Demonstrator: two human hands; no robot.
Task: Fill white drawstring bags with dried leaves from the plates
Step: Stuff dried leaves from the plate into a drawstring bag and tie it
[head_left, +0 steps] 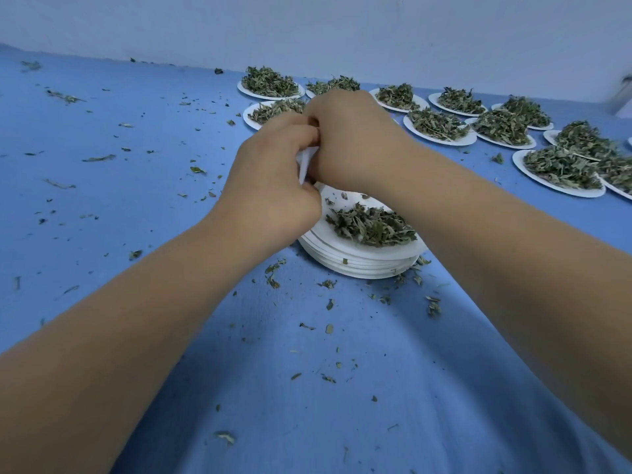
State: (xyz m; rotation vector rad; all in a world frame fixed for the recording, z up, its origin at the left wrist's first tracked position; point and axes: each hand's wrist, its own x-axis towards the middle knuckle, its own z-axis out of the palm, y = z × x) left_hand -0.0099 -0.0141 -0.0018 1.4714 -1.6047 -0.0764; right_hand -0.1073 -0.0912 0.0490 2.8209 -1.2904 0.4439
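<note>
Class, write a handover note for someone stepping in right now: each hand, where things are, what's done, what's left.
Hands: the left hand and right hand both grip a white bag, mostly hidden, above the plate stack.
Done: the stacked plates under the top one look emptied.
Left: the leaves on the top plate, then the full plates behind.

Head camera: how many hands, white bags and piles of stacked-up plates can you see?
Bare hands: 2, the left hand and the right hand
white drawstring bag: 1, only a sliver shows, pinched by the left hand
stack of white paper plates: 1, with dried leaves on top
Total: 4
</note>
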